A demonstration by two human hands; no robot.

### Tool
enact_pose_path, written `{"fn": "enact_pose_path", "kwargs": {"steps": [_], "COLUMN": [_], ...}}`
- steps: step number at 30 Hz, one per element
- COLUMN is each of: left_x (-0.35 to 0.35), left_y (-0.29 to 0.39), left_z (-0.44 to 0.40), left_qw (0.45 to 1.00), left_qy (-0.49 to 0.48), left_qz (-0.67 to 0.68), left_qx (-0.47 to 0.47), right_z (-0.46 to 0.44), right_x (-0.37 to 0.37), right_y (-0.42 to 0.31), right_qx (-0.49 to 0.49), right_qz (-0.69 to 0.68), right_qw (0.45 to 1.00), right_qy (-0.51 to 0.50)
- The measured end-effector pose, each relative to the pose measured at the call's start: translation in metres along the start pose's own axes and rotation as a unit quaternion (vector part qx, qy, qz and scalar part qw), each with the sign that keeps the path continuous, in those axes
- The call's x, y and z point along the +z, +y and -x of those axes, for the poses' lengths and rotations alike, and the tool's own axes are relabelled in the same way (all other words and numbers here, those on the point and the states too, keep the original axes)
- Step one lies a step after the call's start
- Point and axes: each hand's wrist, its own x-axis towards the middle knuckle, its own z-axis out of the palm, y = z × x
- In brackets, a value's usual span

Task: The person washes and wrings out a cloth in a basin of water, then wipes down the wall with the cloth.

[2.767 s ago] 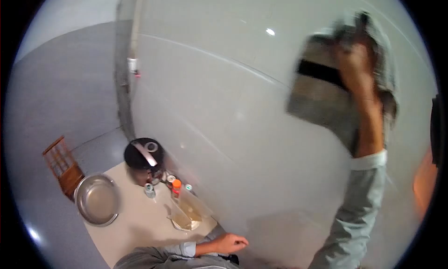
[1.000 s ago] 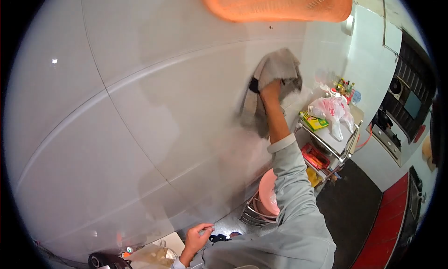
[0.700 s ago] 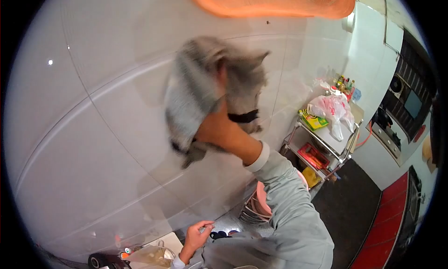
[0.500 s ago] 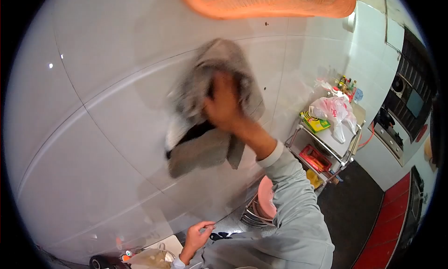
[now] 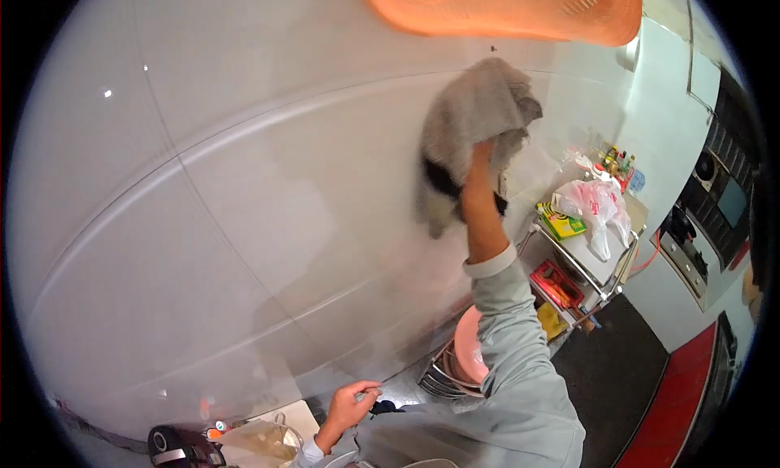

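A grey cloth [image 5: 479, 102] with a black band lies against the white tiled wall [image 5: 268, 175], bunched near the upper middle. My right hand [image 5: 481, 163] presses it there at the end of an outstretched arm; a fold of the cloth covers the fingers. Low in the view, my left hand [image 5: 351, 405] is held in front of my body with its fingers curled in and the thumb against them. Nothing shows in it, and it touches neither the wall nor the cloth.
An orange plastic basket [image 5: 504, 13] hangs above the cloth. To the right stands a metal-framed cart [image 5: 581, 257] bearing a plastic bag [image 5: 597, 208] and bottles. A pink basin [image 5: 469, 346] sits below my right arm. A dark appliance [image 5: 180, 449] is at lower left.
My right hand has slid the cloth along the wall, up and to the right. The fingers, visible before, are now under a fold. My left hand has barely shifted.
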Motion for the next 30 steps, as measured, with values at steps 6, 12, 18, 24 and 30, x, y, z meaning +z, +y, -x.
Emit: {"fn": "enact_pose_path", "kwargs": {"steps": [6, 12, 18, 24, 30], "left_x": [-0.002, -0.002, -0.003, -0.002, 0.0], "left_y": [-0.002, -0.001, 0.006, 0.001, 0.002], "left_z": [0.013, 0.018, 0.016, 0.016, 0.028], "left_qw": [1.0, 1.0, 1.0, 0.999, 0.999], "left_qy": [0.005, -0.002, -0.013, -0.018, -0.029], "left_qz": [0.001, -0.004, -0.011, -0.021, -0.034], "left_qx": [0.0, 0.003, -0.016, -0.027, -0.03], "right_z": [0.024, 0.022, 0.028, 0.095, 0.129], "right_x": [-0.008, -0.009, -0.037, 0.064, 0.014], "right_y": [-0.181, -0.265, -0.155, 0.13, 0.135], "right_qx": [-0.213, -0.351, -0.239, 0.09, 0.248], "right_qz": [-0.163, -0.332, -0.184, -0.175, 0.022], "right_qw": [0.962, 0.863, 0.937, 0.979, 0.968], "right_qy": [-0.054, -0.145, -0.176, 0.057, 0.008]}}
